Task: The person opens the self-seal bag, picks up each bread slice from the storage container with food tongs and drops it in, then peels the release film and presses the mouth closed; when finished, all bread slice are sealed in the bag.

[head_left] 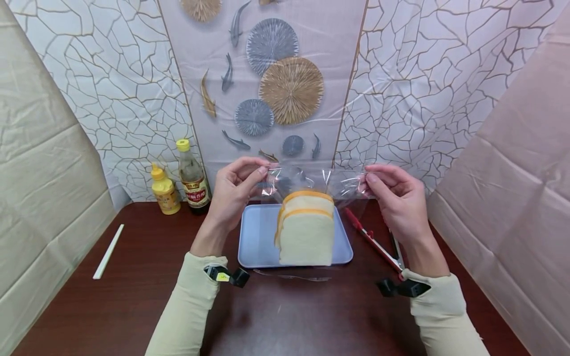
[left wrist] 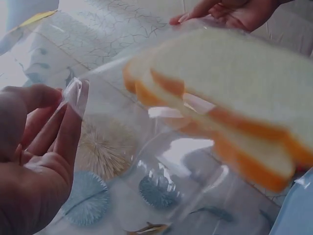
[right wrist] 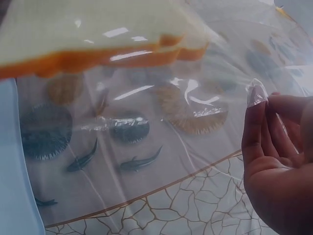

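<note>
My left hand [head_left: 233, 190] pinches one top corner of a clear plastic bag [head_left: 326, 175] between thumb and fingers. At the opposite corner, my right hand [head_left: 398, 198] pinches the thin film the same way, so the upper edge is stretched between both hands. Sliced white bread [head_left: 307, 240] with orange-brown crusts stands upright within the bag, one slice in front of another. Behind and beneath it in the head view lies a light blue tray [head_left: 258, 235]. In the left wrist view the film [left wrist: 76, 93] bunches at the left fingertips.
Red-handled tongs [head_left: 371, 240] lie right of the tray, partly hidden by the right hand and wrist. At the back left stand a yellow squeeze bottle [head_left: 166, 193] and a yellow-capped sauce bottle [head_left: 194, 185]. A white stick-like strip [head_left: 108, 252] lies on the dark table [head_left: 147, 306].
</note>
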Available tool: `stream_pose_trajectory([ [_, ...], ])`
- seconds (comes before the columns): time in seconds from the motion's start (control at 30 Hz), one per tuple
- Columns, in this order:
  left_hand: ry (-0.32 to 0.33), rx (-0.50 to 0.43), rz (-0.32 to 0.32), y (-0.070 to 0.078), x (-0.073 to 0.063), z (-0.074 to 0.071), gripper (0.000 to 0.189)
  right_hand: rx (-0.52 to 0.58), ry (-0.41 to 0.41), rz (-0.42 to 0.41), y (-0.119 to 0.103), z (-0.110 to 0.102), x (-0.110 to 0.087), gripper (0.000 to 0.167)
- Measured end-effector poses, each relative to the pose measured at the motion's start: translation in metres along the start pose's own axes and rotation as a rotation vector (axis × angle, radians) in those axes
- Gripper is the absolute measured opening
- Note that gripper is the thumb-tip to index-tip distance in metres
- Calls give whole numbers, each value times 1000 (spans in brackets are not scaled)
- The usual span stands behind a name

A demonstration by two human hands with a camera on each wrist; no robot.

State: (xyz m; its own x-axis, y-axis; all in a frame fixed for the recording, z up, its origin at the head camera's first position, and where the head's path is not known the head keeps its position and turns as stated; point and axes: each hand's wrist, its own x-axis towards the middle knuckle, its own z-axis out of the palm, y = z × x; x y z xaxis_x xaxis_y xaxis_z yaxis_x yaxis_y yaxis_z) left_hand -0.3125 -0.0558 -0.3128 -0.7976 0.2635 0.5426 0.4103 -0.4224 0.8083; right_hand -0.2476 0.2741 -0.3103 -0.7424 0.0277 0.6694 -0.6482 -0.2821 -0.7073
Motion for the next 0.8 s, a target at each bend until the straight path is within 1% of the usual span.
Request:
stream_pose_trajectory([
  [0.07, -31, 11, 11, 1, -1, -1, 15, 65, -26, -28, 0, -1, 0, 21],
  [0.2, -80, 32, 38, 3, -2, -2, 20, 147, -74, -58, -1, -4, 0, 21],
  [0.33, -92, 22, 55, 2, -3, -3, 21, 172, -104, -54, -3, -7, -1, 23],
  [0.4, -87, 11, 59, 3, -3, -3, 23, 179, -119, -46, -4, -7, -1, 23],
  [0.57, -95, -10, 67, 4, -4, -2, 25, 135, -128, -41, -6, -7, -2, 22],
  [0.7, -121, -35, 93, 5, -4, -2, 25, 33, -125, -54, -8, -7, -3, 20],
  [0.8, -123, -43, 109, 6, -5, -1, 26, -11, -133, -66, -10, -8, -4, 18],
])
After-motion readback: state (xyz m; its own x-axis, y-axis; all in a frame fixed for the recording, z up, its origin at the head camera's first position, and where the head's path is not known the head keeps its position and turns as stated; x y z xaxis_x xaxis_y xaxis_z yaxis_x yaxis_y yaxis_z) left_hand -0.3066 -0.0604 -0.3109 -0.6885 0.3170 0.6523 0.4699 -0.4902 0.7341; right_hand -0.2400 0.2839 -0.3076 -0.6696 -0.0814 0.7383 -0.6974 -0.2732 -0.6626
